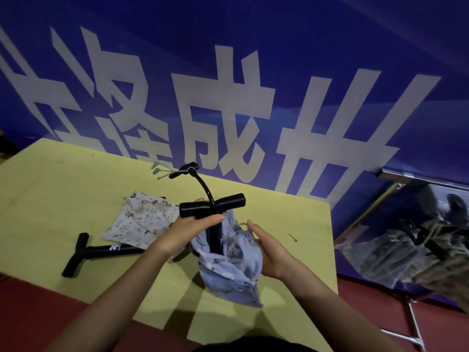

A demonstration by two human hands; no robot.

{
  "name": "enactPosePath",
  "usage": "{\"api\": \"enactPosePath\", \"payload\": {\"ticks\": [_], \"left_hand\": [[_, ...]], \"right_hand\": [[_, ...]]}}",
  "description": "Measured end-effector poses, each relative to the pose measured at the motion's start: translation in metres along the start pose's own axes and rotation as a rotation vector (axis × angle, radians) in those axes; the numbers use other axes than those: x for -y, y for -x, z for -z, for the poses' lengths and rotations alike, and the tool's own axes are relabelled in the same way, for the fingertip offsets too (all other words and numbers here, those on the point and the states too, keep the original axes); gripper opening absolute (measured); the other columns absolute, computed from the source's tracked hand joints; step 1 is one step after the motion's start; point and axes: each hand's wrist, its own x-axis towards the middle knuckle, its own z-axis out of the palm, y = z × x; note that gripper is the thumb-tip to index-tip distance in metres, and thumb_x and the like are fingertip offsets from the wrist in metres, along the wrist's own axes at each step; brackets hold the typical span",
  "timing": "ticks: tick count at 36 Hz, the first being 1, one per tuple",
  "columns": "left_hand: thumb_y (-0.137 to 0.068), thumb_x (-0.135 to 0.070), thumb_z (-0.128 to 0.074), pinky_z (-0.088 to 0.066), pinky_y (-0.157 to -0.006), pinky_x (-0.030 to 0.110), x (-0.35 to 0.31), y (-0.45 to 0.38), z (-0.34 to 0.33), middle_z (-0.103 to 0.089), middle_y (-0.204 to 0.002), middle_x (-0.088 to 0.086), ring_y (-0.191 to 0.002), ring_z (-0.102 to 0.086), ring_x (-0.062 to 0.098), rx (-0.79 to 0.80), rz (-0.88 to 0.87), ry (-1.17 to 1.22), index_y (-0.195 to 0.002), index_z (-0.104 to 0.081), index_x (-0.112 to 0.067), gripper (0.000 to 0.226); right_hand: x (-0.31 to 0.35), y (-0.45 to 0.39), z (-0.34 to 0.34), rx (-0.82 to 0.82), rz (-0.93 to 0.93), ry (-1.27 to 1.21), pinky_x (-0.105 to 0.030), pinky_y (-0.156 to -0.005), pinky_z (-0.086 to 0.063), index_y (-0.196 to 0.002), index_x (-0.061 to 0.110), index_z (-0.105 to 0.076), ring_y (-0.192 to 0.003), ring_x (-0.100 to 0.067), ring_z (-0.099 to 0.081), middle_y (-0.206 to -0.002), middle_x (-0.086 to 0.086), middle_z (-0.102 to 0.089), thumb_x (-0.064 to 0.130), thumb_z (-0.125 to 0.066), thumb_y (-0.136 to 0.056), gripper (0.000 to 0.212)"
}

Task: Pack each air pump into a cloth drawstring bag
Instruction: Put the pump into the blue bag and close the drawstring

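A: Surface, room?
B: Pale yellow tabletop point(63, 199); blue banner point(253, 59) behind, red floor point(38, 313).
A: Materials?
B: Matte black T-handled pump point(214, 224), barrel inside crumpled blue cloth bag point(228, 262). Left hand point(182, 235) grips pump; right hand point(266, 252) clasps bag. Printed cream bag point(142, 219), second pump point(101, 251) lying flat at left.

Black pump point(214, 233), T-handle up, stands barrel-down in the open mouth of a pale blue printed bag point(229, 265), near the surface's right edge; its hose point(204, 185) arcs up and back. Second black pump point(95, 251) lies flat toward the left edge, its far end under a white printed bag point(138, 221), flat, mid-surface.
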Motion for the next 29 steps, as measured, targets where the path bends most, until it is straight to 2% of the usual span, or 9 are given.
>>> {"api": "enactPosePath", "payload": {"ticks": [2, 4, 8, 11, 16, 22, 24, 26, 29], "left_hand": [[-0.089, -0.016, -0.065, -0.047, -0.074, 0.01, -0.001, 0.002, -0.001, -0.07, -0.095, -0.009, -0.086, -0.066, -0.008, 0.008, 0.018, 0.025, -0.106, -0.062, -0.016, 0.018], [-0.083, -0.027, -0.073, -0.047, -0.074, 0.01, 0.0, 0.002, 0.0, -0.073, -0.096, -0.009, -0.09, -0.067, -0.006, 0.02, 0.031, 0.01, -0.108, -0.065, -0.018, 0.028], [-0.085, -0.027, -0.071, -0.047, -0.074, 0.01, -0.002, 0.003, 0.001, -0.073, -0.097, -0.02, -0.093, -0.066, -0.006, 0.075, 0.067, -0.048, -0.105, -0.067, -0.032, 0.021], [-0.09, -0.018, -0.065, -0.046, -0.066, 0.007, 0.0, 0.0, -0.001, -0.071, -0.079, -0.027, -0.077, -0.064, -0.014, 0.072, 0.061, -0.03, -0.096, -0.066, -0.03, 0.014], [-0.09, -0.02, -0.064, -0.046, -0.071, 0.012, -0.001, -0.004, 0.005, -0.071, -0.077, -0.026, -0.076, -0.065, -0.013, 0.008, 0.08, 0.01, -0.095, -0.066, -0.028, 0.009], [-0.088, -0.026, -0.066, -0.039, -0.05, 0.0, -0.024, 0.005, -0.006, -0.055, -0.046, -0.033, -0.058, -0.048, -0.014, 0.049, 0.045, 0.004, -0.078, -0.05, -0.032, 0.02], [-0.08, -0.038, -0.074, -0.039, -0.051, -0.001, -0.018, -0.001, -0.004, -0.06, -0.054, -0.033, -0.059, -0.057, -0.015, 0.083, 0.037, -0.016, -0.082, -0.055, -0.032, 0.02], [-0.086, -0.029, -0.069, -0.042, -0.056, 0.0, -0.013, -0.004, -0.001, -0.068, -0.07, -0.026, -0.069, -0.061, -0.016, 0.085, 0.042, -0.037, -0.088, -0.061, -0.032, 0.009], [-0.089, -0.018, -0.065, -0.045, -0.068, 0.004, -0.01, -0.008, -0.001, -0.068, -0.096, -0.017, -0.086, -0.065, -0.01, 0.106, 0.014, -0.044, -0.102, -0.062, -0.032, 0.019]], "right_hand": [[-0.005, -0.01, 0.008, -0.063, 0.037, 0.128, -0.048, -0.113, -0.033, -0.137, 0.01, -0.052, -0.127, -0.034, -0.052, -0.137, -0.018, -0.055, 0.055, -0.058, -0.09, 0.066], [-0.006, -0.016, 0.013, -0.184, 0.068, 0.287, -0.048, -0.107, -0.042, -0.129, 0.011, -0.061, -0.116, -0.032, -0.061, -0.126, -0.015, -0.064, 0.061, -0.07, -0.076, 0.073], [-0.001, -0.023, 0.01, -0.382, 0.207, 0.545, -0.04, -0.084, -0.055, -0.088, 0.007, -0.072, -0.088, -0.024, -0.069, -0.095, -0.009, -0.074, 0.041, -0.071, -0.083, 0.034], [0.009, -0.026, 0.008, -0.428, 0.353, 0.55, -0.035, -0.068, -0.043, -0.074, 0.009, -0.06, -0.075, -0.025, -0.058, -0.08, -0.016, -0.064, 0.031, -0.063, -0.09, 0.027], [0.031, -0.014, 0.013, -0.213, 0.427, 0.267, -0.041, -0.081, -0.05, -0.107, -0.01, -0.064, -0.093, -0.035, -0.065, -0.103, -0.023, -0.068, 0.021, -0.053, -0.098, 0.034], [0.046, -0.003, 0.011, -0.102, 0.428, -0.039, -0.03, -0.074, -0.04, -0.077, 0.011, -0.065, -0.076, -0.019, -0.054, -0.079, -0.004, -0.057, 0.02, -0.057, -0.086, 0.015], [0.052, 0.004, 0.006, -0.055, 0.445, -0.142, -0.03, -0.075, -0.042, -0.078, 0.008, -0.059, -0.07, -0.018, -0.053, -0.069, -0.002, -0.056, 0.017, -0.053, -0.086, 0.013], [0.057, 0.01, 0.002, -0.037, 0.476, -0.182, -0.029, -0.074, -0.045, -0.08, 0.007, -0.056, -0.061, -0.017, -0.05, -0.058, 0.0, -0.049, 0.013, -0.051, -0.087, 0.011], [0.059, 0.016, -0.002, -0.017, 0.506, -0.103, -0.027, -0.06, -0.044, -0.084, 0.007, -0.053, -0.046, -0.012, -0.037, -0.051, 0.003, -0.036, 0.013, -0.041, -0.097, 0.018]]}}
